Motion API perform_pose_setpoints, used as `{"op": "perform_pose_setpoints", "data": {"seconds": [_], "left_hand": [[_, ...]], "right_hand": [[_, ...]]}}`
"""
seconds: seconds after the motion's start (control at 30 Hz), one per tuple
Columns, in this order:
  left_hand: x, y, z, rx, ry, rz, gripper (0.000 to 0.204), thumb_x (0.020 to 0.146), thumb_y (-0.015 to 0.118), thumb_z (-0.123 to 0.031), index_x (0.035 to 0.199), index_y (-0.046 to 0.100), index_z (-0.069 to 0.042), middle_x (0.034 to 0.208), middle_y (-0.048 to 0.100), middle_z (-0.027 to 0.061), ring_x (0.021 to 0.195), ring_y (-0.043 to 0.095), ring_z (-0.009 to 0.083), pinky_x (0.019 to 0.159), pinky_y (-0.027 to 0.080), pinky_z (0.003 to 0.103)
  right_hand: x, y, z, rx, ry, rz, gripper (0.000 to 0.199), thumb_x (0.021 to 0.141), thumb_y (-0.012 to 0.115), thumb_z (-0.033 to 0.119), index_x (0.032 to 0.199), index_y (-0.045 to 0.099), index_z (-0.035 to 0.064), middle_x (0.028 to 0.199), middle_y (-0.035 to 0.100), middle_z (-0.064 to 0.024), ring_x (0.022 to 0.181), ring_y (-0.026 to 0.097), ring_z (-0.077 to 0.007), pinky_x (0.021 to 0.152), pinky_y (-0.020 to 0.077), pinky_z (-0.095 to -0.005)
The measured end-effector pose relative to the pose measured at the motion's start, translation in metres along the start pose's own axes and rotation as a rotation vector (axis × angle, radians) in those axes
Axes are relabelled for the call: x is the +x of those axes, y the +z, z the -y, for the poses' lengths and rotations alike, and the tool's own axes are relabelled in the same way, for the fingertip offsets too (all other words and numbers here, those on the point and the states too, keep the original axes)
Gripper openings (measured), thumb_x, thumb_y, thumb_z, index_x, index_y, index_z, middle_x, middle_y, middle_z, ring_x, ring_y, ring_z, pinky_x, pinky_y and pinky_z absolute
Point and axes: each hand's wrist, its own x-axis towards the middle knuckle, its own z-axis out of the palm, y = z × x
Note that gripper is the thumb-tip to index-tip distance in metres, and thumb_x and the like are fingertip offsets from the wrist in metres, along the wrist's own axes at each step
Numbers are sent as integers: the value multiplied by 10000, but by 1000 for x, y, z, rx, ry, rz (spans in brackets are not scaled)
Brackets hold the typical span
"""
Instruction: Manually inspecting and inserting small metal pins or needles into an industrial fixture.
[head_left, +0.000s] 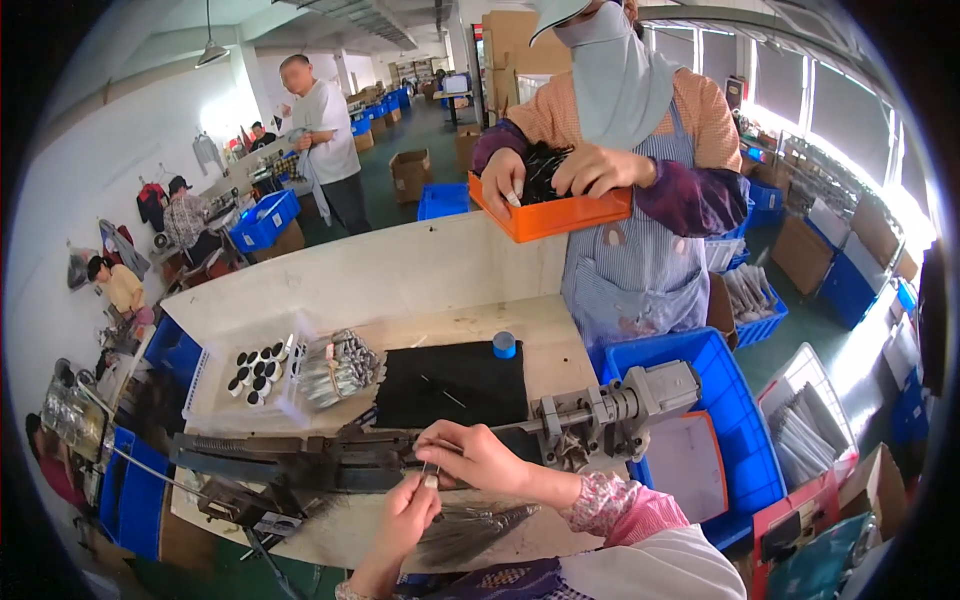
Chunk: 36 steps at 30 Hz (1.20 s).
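Both my hands are close together over the front of the bench, beside a long dark metal fixture (330, 462). My left hand (405, 515) is closed in a pinch on a small pale piece (431, 480), too small to name. Just above it, my right hand (475, 460) is bent over with fingers closed near the same piece; what its fingertips hold is hidden. Under my hands lies a bundle of thin grey rods (470, 535). Behind the fixture, a black cloth (450, 385) carries a few thin pins (453, 398) and a blue round container (504, 345).
A clear bin (205, 385) holds several white bottles with black caps, beside a bundle of silvery rods (345, 368). A metal machine head (660, 390) ends the fixture at right, near a blue crate (740, 440). Across the bench, a co-worker holds an orange tray (560, 215) of black pieces.
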Motion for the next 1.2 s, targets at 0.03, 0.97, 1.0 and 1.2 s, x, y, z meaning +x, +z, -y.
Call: {"op": "perform_pose_setpoints", "data": {"seconds": [0.03,0.97,1.0,1.2], "left_hand": [[-8,-1,-5,98,61,-22,239,1000,429,-192,920,579,-26,600,440,-41,521,376,41,483,292,219],[-33,-10,-22,-955,-49,49,118,1002,461,-230,942,487,-132,909,468,-19,476,285,3,430,189,152],[-28,-21,-15,-939,-44,76,118,1002,461,-230,942,487,-132,909,468,-19,476,285,3,430,189,152],[-55,-87,43,-1740,131,141,150,961,519,-162,906,606,-53,775,509,3,416,347,31,401,286,217]], "right_hand": [[-6,-1,10,-103,-121,-44,197,911,622,200,986,624,18,731,645,-145,594,613,-283,550,472,-315],[2,-24,-32,-1162,-451,-73,151,697,626,52,847,622,66,764,550,-65,794,583,-247,645,512,-342],[4,-27,-33,-1154,-477,-105,186,684,625,28,865,644,63,750,557,-69,774,585,-251,646,509,-351],[2,-18,-44,-1080,-539,86,160,687,609,64,842,568,55,831,547,-87,861,576,-269,675,522,-354]]}}
